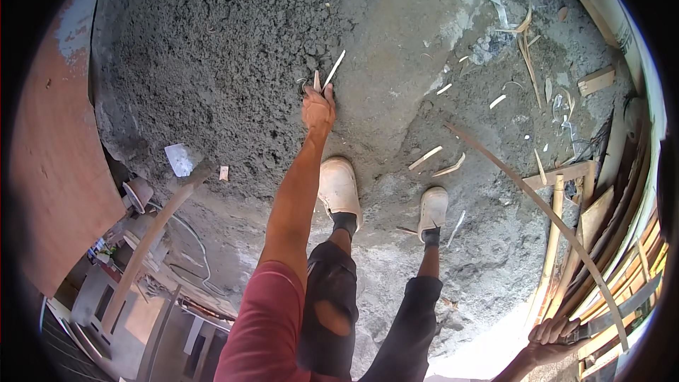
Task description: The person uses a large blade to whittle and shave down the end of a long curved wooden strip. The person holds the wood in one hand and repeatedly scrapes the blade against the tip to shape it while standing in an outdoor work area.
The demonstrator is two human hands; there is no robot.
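My left hand [318, 112] reaches out over the damp grey ground, fingers closed on pale wood slivers. A long thin sliver [335, 68] slants up past the fingertips, and a shorter, pointed sliver [317, 80] stands beside it. At the lower right, my right hand [554, 340] is wrapped round the handle of a machete-like knife [640, 295], its broad grey blade pointing away to the right. A long curved wooden strip [541, 201] crosses in front of the blade. My light clogs [339, 187] stand just below the left hand.
Dark crumbly mortar-like material [212, 49] covers the upper left. Wood scraps [426, 158] and shavings lie scattered to the right. Bamboo poles and boards [587, 233] lean along the right edge. A large plywood sheet [60, 148] borders the left, near another curved strip [152, 233].
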